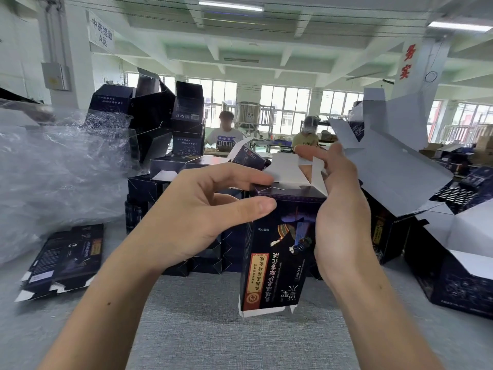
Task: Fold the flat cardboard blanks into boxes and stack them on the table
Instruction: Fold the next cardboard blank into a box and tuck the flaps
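Observation:
A dark printed cardboard box (277, 252) stands upright in front of me, its white top flaps (286, 170) sticking up. My left hand (197, 209) reaches in from the left, its index fingertip touching a white flap and its thumb tip against the box's upper front edge. My right hand (338, 209) lies along the box's right side, fingers straight and raised behind the flaps. A flat dark blank (64, 259) lies on the grey table (240, 329) at the left.
Folded dark boxes (160, 121) are piled behind and left. Crumpled clear plastic wrap (53, 166) fills the left side. Opened boxes with white insides (394, 166) crowd the right. Two people sit at a far table.

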